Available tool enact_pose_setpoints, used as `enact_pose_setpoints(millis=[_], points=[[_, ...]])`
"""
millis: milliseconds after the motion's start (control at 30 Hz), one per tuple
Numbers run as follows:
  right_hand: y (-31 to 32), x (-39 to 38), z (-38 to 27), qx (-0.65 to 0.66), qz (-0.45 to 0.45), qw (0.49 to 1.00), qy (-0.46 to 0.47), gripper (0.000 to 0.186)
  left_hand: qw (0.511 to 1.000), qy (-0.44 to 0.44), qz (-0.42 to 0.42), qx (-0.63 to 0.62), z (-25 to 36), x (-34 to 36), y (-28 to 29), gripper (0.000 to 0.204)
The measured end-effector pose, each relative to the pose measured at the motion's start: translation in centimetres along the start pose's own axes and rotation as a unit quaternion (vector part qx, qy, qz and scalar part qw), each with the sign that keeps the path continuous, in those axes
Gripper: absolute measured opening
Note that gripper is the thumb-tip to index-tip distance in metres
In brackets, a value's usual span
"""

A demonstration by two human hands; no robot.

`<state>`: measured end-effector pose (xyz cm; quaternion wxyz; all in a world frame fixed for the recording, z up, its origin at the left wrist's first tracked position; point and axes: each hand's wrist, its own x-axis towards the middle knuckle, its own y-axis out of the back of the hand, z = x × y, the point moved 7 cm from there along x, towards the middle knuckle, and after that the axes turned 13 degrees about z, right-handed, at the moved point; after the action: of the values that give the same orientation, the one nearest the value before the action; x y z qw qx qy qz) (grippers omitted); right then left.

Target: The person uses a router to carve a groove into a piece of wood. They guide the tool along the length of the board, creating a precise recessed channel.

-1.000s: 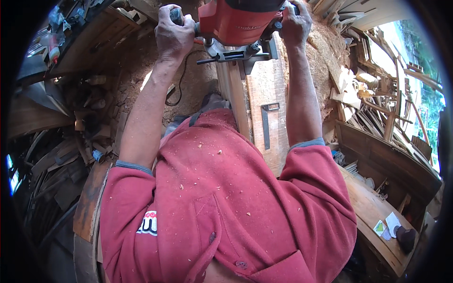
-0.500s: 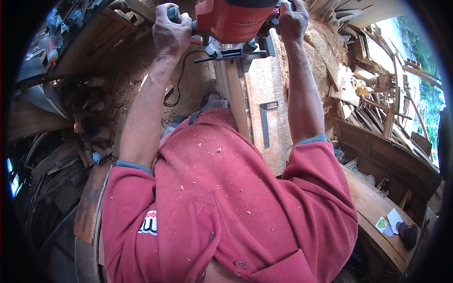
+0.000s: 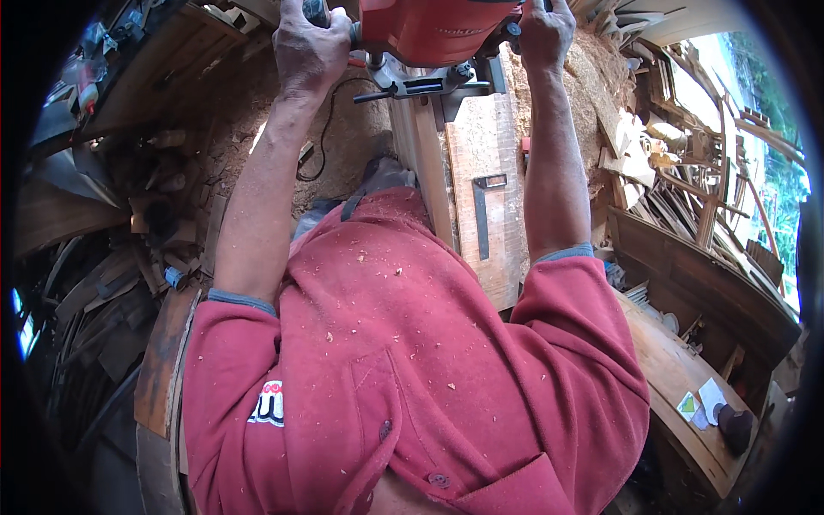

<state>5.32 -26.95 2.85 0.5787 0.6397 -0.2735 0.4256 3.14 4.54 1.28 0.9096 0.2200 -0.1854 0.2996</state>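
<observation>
Far left: small blue-labelled can [image 3: 175, 277] among offcuts; label too small to read. Left hand [image 3: 311, 57] wrapped firmly around the router's dark left side handle [image 3: 317, 12]. Shirt [image 3: 386, 300] dusted with chips; white patch with dark and red lettering on its left side, partly lost in folds.

Centre: red router [image 3: 438, 33], cut off by the upper edge, its base and fence over the far stretch of a long timber [image 3: 427, 159]. Pale lettering on the housing, slightly blurred. Judged stage: machining set up, tool in position. Bit and cut hidden; cannot tell how much is done or left, nor whether it is running.

Right of timber: try square [image 3: 482, 219] lying unused on a wide board [image 3: 499, 283]. Right hand [image 3: 548, 36] closed on the router's other handle, partly out of frame. Far right: white-and-green card [image 3: 687, 406]; no writing legible.
</observation>
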Motion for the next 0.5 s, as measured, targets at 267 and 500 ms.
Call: enact_pose_setpoints(millis=[267, 500], points=[[-2.2, -2.7, 3.6, 0.222, 0.005, 0.902, -0.37, 0.024, 0.998, 0.032, -0.051, -0.006, -2.4, -1.1, -2.1, 0.031], [-0.5, -2.6, 2.0, 0.197, 0.009, 0.919, -0.341, 0.023, 0.999, -0.001, -0.044, -0.01, -1.9, -1.5, -1.3, 0.028]])
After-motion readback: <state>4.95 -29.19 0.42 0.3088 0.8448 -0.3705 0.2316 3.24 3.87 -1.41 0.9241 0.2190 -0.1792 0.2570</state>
